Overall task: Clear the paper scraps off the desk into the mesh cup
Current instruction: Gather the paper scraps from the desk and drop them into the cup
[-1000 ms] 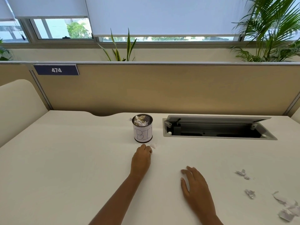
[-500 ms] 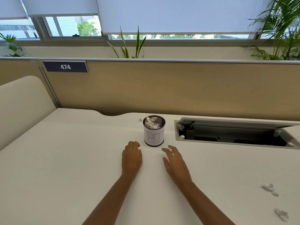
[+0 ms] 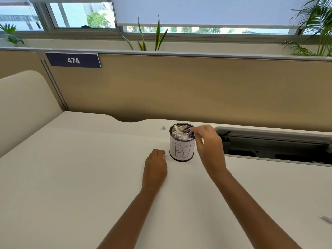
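Note:
The mesh cup (image 3: 181, 150) stands at mid-desk, wrapped in a white label with handwritten letters and holding several crumpled papers (image 3: 178, 134). My right hand (image 3: 209, 146) is raised beside the cup. Its fingertips are pinched together over the right rim, and blur hides the small scrap between them. My left hand (image 3: 155, 167) rests palm down on the desk just left of the cup's base, fingers loosely curled, with a tiny white fleck (image 3: 164, 156) at its fingertips. A small paper ball (image 3: 163, 128) lies behind the cup to its left. Another paper scrap (image 3: 327, 219) shows at the right edge.
An open cable tray (image 3: 273, 146) is sunk into the desk right of the cup. A tan partition (image 3: 179, 90) with a 474 sign (image 3: 73, 60) closes the back. A cream side panel (image 3: 27, 108) stands at the left.
My right hand came forward from the near desk to the cup's base, then rose to its rim. My left hand slid left of the cup. The view turned left, so the right-hand scraps mostly left the frame.

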